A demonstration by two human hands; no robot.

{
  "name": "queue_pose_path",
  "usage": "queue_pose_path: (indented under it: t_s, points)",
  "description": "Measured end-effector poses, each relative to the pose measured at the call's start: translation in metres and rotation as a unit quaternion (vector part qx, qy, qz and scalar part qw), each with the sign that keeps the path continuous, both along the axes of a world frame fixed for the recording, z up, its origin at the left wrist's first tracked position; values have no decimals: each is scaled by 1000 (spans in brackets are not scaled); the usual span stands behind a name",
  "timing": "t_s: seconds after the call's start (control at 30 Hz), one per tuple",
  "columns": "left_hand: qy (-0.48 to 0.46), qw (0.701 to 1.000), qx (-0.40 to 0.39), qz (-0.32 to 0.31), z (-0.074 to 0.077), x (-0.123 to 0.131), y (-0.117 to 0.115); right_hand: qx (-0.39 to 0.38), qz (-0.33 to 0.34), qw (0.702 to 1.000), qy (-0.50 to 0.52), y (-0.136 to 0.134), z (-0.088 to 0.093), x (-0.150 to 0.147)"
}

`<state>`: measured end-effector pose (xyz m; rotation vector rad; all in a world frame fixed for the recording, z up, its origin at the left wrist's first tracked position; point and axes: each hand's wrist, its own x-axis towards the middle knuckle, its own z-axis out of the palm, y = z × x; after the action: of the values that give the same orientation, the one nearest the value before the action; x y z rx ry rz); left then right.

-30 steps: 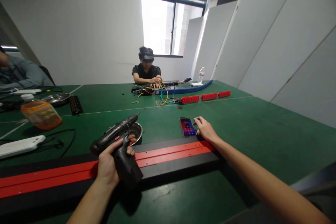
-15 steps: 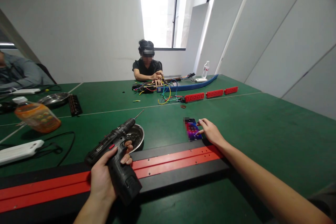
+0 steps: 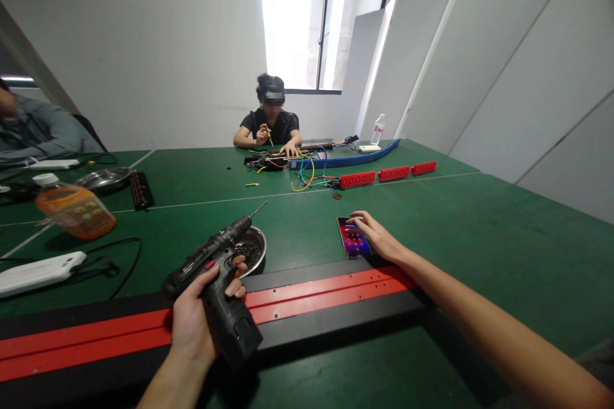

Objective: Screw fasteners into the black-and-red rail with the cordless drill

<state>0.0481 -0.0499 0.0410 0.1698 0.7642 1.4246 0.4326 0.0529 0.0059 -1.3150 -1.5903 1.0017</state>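
My left hand (image 3: pixel 196 319) is wrapped round the grip of a black cordless drill (image 3: pixel 225 307), whose bit points up and away to the right. Behind the drill sits a metal bowl (image 3: pixel 261 249) holding small dark screws. A long black and red rail (image 3: pixel 307 300) lies across the table in front of me, under the drill. My right hand (image 3: pixel 377 236) reaches over the rail, its fingers apart over the upper part of a phone (image 3: pixel 352 241) with a lit screen. Whether the fingertips touch the glass is hard to tell.
Across the green table (image 3: pixel 455 236), a person (image 3: pixel 271 124) handles wires beside a blue curved strip (image 3: pixel 350 160). Red socket blocks (image 3: pixel 357 179) lie nearer. At left are an orange drink bottle (image 3: pixel 77 208), a white power bank (image 3: pixel 43 275) with a cable, and another person's sleeve (image 3: pixel 48 124).
My right hand has moved from the phone's right edge up and left over its upper part. The person opposite has raised one hand with a small tool. The view has shifted slightly.
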Motion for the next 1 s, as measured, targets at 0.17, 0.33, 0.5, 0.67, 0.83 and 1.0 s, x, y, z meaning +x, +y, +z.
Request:
queue_pose_path:
  t_s: [0.17, 0.33, 0.5, 0.67, 0.83, 1.0]
  points:
    - [-7, 1000, 3, -6, -1, 0, 1, 54, 35, 988, -142, -16, 7, -3]
    - [-2, 1000, -3, -5, -1, 0, 1, 21, 38, 985, -167, -21, 11, -8]
    - [-8, 1000, -1, -1, 2, 0, 0, 37, -4, 991, -132, -27, 14, 1]
    - [-3, 1000, -2, -8, 1, 0, 0, 22, 6, 983, -182, -45, 14, 19]
    - [-2, 1000, -3, -9, -1, -2, 0, 33, 6, 977, -211, -51, 12, 18]
    - [10, 1000, -7, 4, 3, 2, 0, 52, -2, 964, -261, -50, 4, 20]
